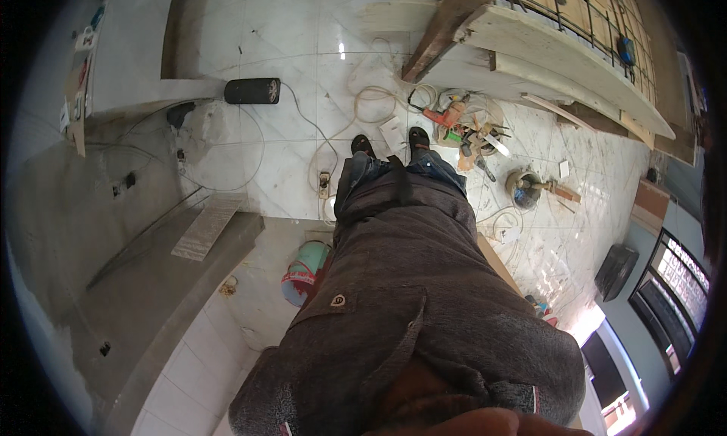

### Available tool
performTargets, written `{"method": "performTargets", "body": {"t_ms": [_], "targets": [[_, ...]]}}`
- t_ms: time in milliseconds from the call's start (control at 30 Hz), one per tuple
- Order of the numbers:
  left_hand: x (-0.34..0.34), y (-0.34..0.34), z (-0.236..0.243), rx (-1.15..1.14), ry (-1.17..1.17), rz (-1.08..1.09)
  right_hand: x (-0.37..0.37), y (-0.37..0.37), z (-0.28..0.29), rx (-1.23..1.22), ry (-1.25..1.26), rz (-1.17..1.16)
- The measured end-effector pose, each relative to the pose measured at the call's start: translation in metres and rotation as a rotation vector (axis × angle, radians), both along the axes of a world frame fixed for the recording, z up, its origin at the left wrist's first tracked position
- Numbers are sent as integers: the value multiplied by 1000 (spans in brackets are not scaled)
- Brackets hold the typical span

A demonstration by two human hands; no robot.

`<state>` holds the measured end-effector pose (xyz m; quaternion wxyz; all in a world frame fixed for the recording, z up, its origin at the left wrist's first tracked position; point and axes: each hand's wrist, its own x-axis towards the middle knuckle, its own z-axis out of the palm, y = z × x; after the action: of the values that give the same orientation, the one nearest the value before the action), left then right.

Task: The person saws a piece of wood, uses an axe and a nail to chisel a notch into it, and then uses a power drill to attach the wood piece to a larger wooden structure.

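Note:
Neither of my hands shows; my dark grey shirt (409, 246) fills the middle of the view. My sandalled feet (363, 144) stand on the floor with a small white flat piece (392, 135) between them. Just right of the feet lies an orange power tool (447, 115), its kind unclear. Beside it is a heap of hand tools (477, 137). Farther right stands a round pot (522, 189), with a wooden-handled tool (560, 190) lying across its rim.
A black cylindrical speaker (252, 91) lies at far left. Cables (371, 106) loop over the tiled floor (318, 50) near a socket (324, 184). A bucket (307, 273) stands left of me. A tile (208, 225) rests on the grey ledge (166, 284). A wooden post (447, 31) rises ahead.

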<state>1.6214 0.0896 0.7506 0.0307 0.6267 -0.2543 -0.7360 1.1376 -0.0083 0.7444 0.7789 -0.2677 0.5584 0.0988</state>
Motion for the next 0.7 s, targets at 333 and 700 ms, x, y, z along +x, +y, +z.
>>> {"method": "performTargets", "body": {"t_ms": [333, 700], "targets": [[-3, 36, 6, 29, 47, 56, 2, -7, -2, -79, 15, 106], [-7, 79, 18, 236, 191, 230, -4, -14, 15, -78, 34, 188]]}}
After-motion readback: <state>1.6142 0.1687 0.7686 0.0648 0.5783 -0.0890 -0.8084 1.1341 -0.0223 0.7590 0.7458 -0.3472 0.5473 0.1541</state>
